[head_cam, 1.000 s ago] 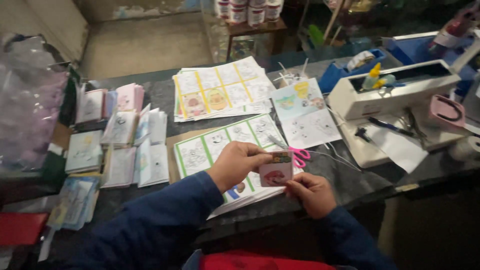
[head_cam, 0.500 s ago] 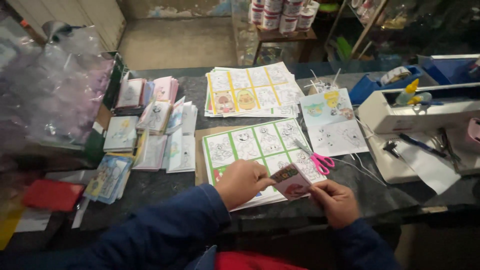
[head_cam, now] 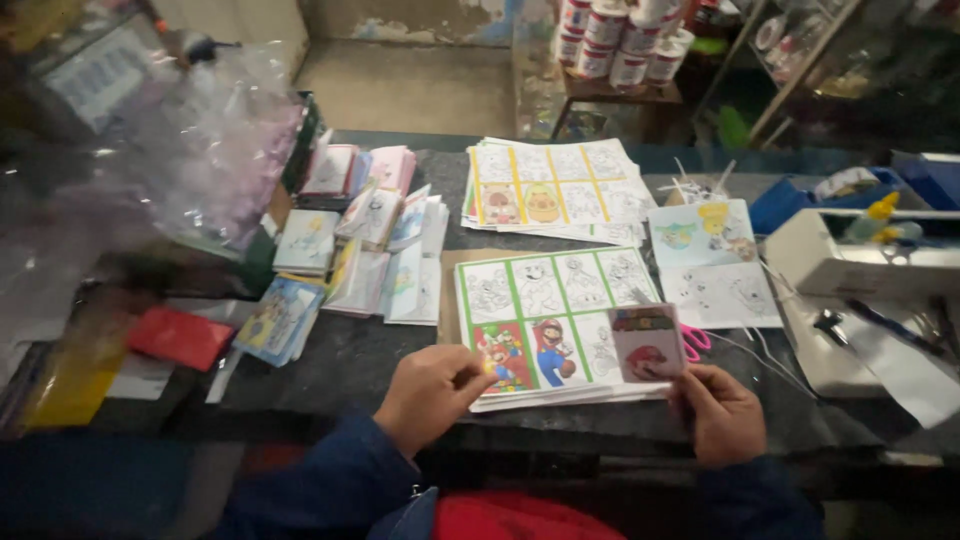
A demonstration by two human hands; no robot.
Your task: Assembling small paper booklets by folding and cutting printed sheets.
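My right hand (head_cam: 722, 412) holds a small cut-out card (head_cam: 647, 344) with a cartoon picture, lifted just above the lower right corner of a green-bordered sheet of cartoon pictures (head_cam: 548, 318). My left hand (head_cam: 432, 392) rests on the sheet's lower left corner, fingers curled on its edge. The sheet lies on top of a stack of similar sheets on the dark table (head_cam: 350, 360). Pink-handled scissors (head_cam: 694, 342) lie just behind the card, mostly hidden by it.
A yellow-bordered stack of picture sheets (head_cam: 550, 190) lies farther back. Small booklets (head_cam: 370, 250) are spread at the left, next to clear plastic bags (head_cam: 210, 170) and a red packet (head_cam: 178, 338). Loose drawings (head_cam: 712, 262) and a white machine (head_cam: 870, 290) are at the right.
The view has shifted so the table sits more to the right. My right hand has moved the card right, off the sheet's edge. My left hand has let go of the card and dropped to the sheet's corner.
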